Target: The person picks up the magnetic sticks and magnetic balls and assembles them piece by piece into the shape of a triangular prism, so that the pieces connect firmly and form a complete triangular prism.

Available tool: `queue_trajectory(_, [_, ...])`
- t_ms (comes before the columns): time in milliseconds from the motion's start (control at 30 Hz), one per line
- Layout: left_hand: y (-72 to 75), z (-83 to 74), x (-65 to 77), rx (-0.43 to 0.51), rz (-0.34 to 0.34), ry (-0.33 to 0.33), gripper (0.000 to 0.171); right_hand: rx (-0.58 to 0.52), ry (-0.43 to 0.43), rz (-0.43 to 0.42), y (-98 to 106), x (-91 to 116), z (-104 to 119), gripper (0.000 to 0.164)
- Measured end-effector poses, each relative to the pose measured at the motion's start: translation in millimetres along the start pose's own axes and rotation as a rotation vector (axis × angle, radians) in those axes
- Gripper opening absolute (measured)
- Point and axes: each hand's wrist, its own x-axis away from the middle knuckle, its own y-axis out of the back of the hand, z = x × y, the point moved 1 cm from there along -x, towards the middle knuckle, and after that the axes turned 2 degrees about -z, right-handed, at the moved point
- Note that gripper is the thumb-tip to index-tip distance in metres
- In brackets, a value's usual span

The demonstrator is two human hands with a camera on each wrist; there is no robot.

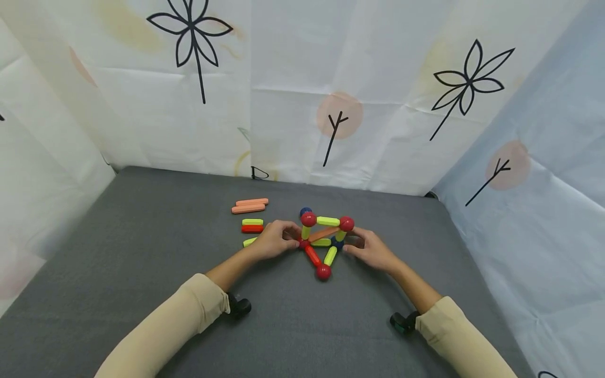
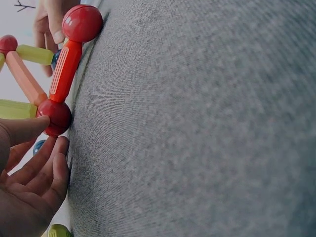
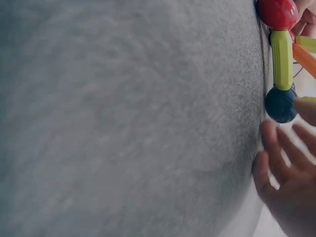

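A frame of toy rods and balls (image 1: pixel 328 221) stands between the two hands. Its base is a triangle with a red front ball (image 1: pixel 323 272), and an orange rod (image 1: pixel 323 234) slants across its upright part. My left hand (image 1: pixel 275 240) pinches the red ball at the left base corner (image 2: pixel 57 118), thumb on its near side, fingertips low against it. On the other side, my right hand (image 1: pixel 373 250) holds the dark blue ball at the right base corner (image 3: pixel 280 105) between thumb and fingers. Two more red balls top the uprights; another blue ball (image 1: pixel 305 211) shows behind.
Left of the frame lie loose rods: two orange rods (image 1: pixel 248 209), a yellow-green rod (image 1: pixel 252 222) beside a red rod (image 1: pixel 252 229), and another yellow-green rod (image 1: pixel 248 242) partly covered by the left hand. Grey cloth (image 1: pixel 302 331) covers the table; patterned curtains (image 1: pixel 283 131) enclose it.
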Motion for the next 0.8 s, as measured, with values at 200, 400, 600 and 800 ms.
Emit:
queue_trajectory(200, [-2.9,1.3,-1.2,-0.008,0.000,-0.017,0.026,-0.056,0.073,0.067,-2,-5,-1,0.034])
queue_trajectory(400, [0.6,0.0,6.8,-0.016,0.020,-0.018,0.032,-0.063,-0.033,0.067,-2,-4,-2,0.032])
queue_trajectory(600, [14.3,-2.1,26.2,0.006,0.023,-0.056,0.032,-0.086,-0.031,0.064,-4,-2,-4,0.033])
queue_trajectory(800, [46.5,4.4,49.3,0.015,-0.112,-0.126,0.033,-0.103,-0.013,0.068,-5,-2,-3,0.032])
